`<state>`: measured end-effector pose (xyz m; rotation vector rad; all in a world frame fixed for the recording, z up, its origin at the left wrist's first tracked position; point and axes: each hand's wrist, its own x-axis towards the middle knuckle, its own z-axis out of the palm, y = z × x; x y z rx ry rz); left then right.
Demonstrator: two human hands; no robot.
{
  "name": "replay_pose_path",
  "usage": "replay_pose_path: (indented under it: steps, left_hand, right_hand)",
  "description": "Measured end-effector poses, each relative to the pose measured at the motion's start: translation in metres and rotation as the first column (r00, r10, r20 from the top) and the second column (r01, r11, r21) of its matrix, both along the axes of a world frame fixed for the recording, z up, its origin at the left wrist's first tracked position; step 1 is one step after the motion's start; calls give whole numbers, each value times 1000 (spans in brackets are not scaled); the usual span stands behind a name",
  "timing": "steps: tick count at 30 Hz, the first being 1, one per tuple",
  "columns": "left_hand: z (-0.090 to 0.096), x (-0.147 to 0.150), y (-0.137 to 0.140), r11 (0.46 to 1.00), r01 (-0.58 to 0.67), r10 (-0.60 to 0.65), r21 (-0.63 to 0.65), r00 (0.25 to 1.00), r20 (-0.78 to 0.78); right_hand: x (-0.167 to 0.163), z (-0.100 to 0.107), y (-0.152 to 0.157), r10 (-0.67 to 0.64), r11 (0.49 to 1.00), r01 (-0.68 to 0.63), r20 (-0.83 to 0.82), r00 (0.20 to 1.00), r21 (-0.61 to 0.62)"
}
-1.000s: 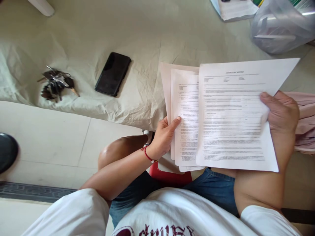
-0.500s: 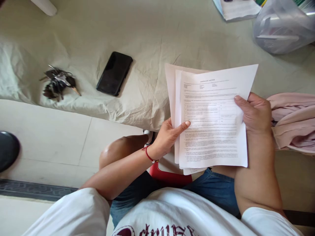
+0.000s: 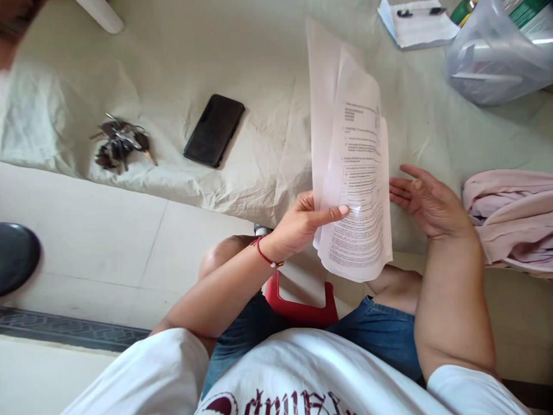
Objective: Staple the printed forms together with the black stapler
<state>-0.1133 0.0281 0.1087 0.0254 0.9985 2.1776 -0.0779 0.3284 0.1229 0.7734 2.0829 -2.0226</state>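
My left hand (image 3: 305,225) grips a small stack of printed papers (image 3: 358,173) by its left edge, the thumb lying across the front sheet. The sheets stand tilted and bowed above my lap, their right edge turned away from me. Just to the right of that edge is my right hand (image 3: 425,199), open, its fingers apart and holding nothing. Whether its fingertips brush the paper I cannot tell. Small print runs down the front sheet, too fine to read.
On the cloth-covered table (image 3: 259,144) lie a black phone (image 3: 215,131) and a bunch of keys (image 3: 123,143). A clear plastic container (image 3: 492,63) and a notepad (image 3: 421,26) with a pen sit at the far right. Pink cloth (image 3: 512,216) lies at the right. A red stool (image 3: 298,305) shows below.
My right hand has let go of the papers and opened beside them. The stack, still in my left hand, has swung from facing me flat to a tilted, curved position.
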Motion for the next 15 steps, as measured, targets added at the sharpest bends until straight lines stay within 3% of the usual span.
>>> replay_pose_path:
  steps: [5,7,9,12,15]
  left_hand:
    - [0,-5,2,994,69,-74,87,996,56]
    - [-3,-5,3,988,117,-120,103,992,30]
    - [-4,-6,3,988,128,-125,82,991,-43]
    - [-2,-11,4,997,76,-79,-22,979,-188]
    - [5,-18,6,989,31,-81,-147,932,-354]
  right_hand:
    - [0,-4,-17,232,966,-224,49,971,-132]
    - [0,-5,-21,264,947,-256,17,964,-196]
    - [1,-5,-22,190,959,-194,-41,981,-205]
    - [0,-1,-19,-47,995,26,-218,975,-99]
    - [-5,11,-17,-223,970,243,-489,843,-24]
